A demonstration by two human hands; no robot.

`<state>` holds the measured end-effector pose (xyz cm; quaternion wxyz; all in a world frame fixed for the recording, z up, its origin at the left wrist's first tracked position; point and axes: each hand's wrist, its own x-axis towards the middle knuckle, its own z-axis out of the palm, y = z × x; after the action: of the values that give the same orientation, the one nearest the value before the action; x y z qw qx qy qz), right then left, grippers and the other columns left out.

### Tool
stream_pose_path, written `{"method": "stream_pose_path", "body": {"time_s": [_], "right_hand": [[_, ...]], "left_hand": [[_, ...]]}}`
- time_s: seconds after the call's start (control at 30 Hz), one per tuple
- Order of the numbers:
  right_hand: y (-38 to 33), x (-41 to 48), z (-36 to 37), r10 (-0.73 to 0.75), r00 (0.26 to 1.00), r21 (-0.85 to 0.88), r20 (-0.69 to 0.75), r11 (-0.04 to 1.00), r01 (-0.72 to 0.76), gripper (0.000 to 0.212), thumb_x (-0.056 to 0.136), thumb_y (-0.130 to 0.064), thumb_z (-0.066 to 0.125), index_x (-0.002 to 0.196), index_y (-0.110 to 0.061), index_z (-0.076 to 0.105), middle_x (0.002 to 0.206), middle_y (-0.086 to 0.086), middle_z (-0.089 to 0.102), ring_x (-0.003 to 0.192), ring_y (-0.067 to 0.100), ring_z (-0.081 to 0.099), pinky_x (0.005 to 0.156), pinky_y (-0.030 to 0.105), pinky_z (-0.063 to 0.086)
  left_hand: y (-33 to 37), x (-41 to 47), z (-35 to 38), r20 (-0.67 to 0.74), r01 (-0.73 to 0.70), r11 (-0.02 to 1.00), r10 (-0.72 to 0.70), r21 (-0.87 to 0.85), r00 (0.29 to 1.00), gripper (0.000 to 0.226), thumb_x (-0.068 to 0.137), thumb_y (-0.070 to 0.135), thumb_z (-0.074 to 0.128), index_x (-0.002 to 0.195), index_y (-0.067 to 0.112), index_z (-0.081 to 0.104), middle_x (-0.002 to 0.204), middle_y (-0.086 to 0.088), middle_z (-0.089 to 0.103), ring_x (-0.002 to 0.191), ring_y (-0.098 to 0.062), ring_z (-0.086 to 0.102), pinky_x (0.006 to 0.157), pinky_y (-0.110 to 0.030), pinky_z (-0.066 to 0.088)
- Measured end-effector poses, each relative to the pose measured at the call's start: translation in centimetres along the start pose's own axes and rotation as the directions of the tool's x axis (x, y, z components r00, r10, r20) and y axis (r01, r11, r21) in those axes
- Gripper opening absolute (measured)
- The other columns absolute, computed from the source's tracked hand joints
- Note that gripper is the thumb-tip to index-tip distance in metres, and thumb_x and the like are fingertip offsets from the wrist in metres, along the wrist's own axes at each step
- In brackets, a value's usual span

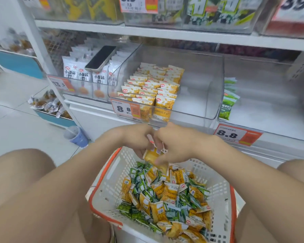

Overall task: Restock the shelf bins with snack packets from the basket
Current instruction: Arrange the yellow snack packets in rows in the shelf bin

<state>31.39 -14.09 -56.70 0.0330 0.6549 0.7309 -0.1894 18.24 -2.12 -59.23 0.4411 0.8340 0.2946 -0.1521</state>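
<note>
Yellow packets [152, 155], a small bunch of them, sit between the left hand [139, 139] and the right hand [175, 142], just above the far end of the basket [219, 192]. Each hand's grip is clamped on the bunch with fingers curled round it. Blur hides how many packets there are and where each finger lies.

The likeliest slip is the bunch itself. Glossy packets held by their edges could fan out on the lift and drop back into the basket, or onto the floor between basket and shelf.

The heap [165, 195] in the basket mixes yellow and green. A green one could ride along unnoticed and end up in the wrong place.

The middle bin [200, 81] holds yellow rows [153, 86] standing on edge in its left part, with the right part bare. Nothing props those rows on the open side, so a careless drop or a brushing knuckle could topple them. The bin's raised front lip must also be cleared, and a wrist catching it could tug the bin forward.

Green packets [229, 102] belong in the right bin [270, 95], against its left wall.

A phone [101, 58] lies tilted on the white packets [84, 74] in the left bin. A jolt to the shelf might slide it off.
</note>
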Motion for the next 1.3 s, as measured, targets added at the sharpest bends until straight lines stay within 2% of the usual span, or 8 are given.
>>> {"method": "stream_pose_path", "body": {"time_s": [0.1,0.27,0.4,0.6,0.77,0.9,1.1,1.3], "right_hand": [[-0.5,-0.7,-0.8,-0.014,0.991,0.005,-0.136,1.0,0.015,0.063,0.063,-0.08,0.077,0.084,-0.027,0.051,0.074,-0.011,0.057,0.081,0.013,0.053,0.067,0.041,0.053],[0.6,-0.2,-2.2,0.148,0.868,0.244,-0.475,0.969,-0.032,0.031,0.08,-0.044,0.079,0.083,-0.021,0.058,0.07,-0.004,0.064,0.071,0.022,0.058,0.067,0.037,0.051],[2.5,0.3,-3.2,0.359,0.842,0.619,-0.402,0.784,-0.039,0.023,0.088,-0.034,0.078,0.088,-0.016,0.063,0.068,0.009,0.07,0.072,0.035,0.066,0.072,0.043,0.055],[2.8,0.8,-3.1,0.402,0.865,0.82,-0.298,0.572,0.017,0.022,0.094,-0.018,0.074,0.115,-0.019,0.067,0.088,0.007,0.079,0.086,0.029,0.076,0.081,0.052,0.063],[1.9,0.5,-4.2,0.48,0.844,0.937,-0.24,0.341,0.073,0.035,0.09,-0.008,0.077,0.121,-0.011,0.061,0.091,0.009,0.08,0.086,0.027,0.077,0.081,0.047,0.064],[2.2,0.6,-5.2,0.641,0.704,0.951,-0.305,0.245,0.189,0.026,0.086,-0.003,0.071,0.11,-0.008,0.067,0.095,0.016,0.077,0.078,0.025,0.073,0.08,0.051,0.064],[2.8,0.6,-5.3,0.555,0.679,0.814,-0.48,0.57,0.11,0.038,0.079,-0.016,0.085,0.112,-0.024,0.067,0.091,0.001,0.078,0.076,0.026,0.076,0.071,0.039,0.063],[2.4,0.6,-5.3,0.564,0.705,0.884,-0.431,0.423,0.201,0.031,0.082,-0.028,0.087,0.108,-0.015,0.077,0.091,0.002,0.079,0.072,0.004,0.071,0.06,0.014,0.052]], "left_hand": [[2.1,-2.3,-2.4,-0.011,0.033,0.985,-0.035,-0.17,0.999,0.021,0.1,0.002,0.057,0.106,0.006,0.077,0.089,-0.018,0.078,0.082,-0.029,0.079,0.077,-0.036,0.066],[3.0,-3.3,-5.7,-0.229,-0.027,0.915,-0.072,-0.402,0.971,0.036,0.105,0.03,0.059,0.102,-0.003,0.072,0.087,-0.021,0.076,0.074,-0.031,0.076,0.071,-0.037,0.064],[2.2,-3.5,-7.1,-0.487,-0.172,0.941,0.01,-0.29,0.873,0.038,0.095,0.046,0.072,0.089,0.009,0.074,0.085,-0.029,0.07,0.053,-0.012,0.051,0.055,-0.029,0.041],[3.0,-2.9,-7.3,-0.575,-0.289,0.907,0.065,-0.307,0.816,0.028,0.096,0.035,0.075,0.082,0.011,0.074,0.072,-0.011,0.068,0.062,-0.024,0.065,0.048,-0.023,0.046],[3.5,-2.2,-7.4,-0.613,-0.329,0.867,0.036,-0.374,0.79,0.031,0.099,0.03,0.071,0.09,0.001,0.071,0.08,-0.011,0.068,0.063,-0.023,0.07,0.057,-0.037,0.056],[3.5,-2.3,-7.4,-0.537,-0.266,0.883,0.019,-0.386,0.843,0.024,0.097,0.026,0.074,0.089,0.004,0.072,0.079,-0.005,0.072,0.071,-0.026,0.074,0.075,-0.052,0.062],[4.0,-2.9,-6.6,-0.52,-0.388,0.912,0.27,-0.131,0.81,0.038,0.08,0.017,0.09,0.109,0.033,0.072,0.104,0.01,0.074,0.085,-0.013,0.071,0.069,-0.034,0.063],[4.3,-3.1,-6.3,-0.457,-0.422,0.865,0.27,-0.271,0.848,0.046,0.084,0.007,0.085,0.124,0.019,0.064,0.099,-0.002,0.081,0.089,-0.016,0.077,0.065,-0.02,0.055]]}}
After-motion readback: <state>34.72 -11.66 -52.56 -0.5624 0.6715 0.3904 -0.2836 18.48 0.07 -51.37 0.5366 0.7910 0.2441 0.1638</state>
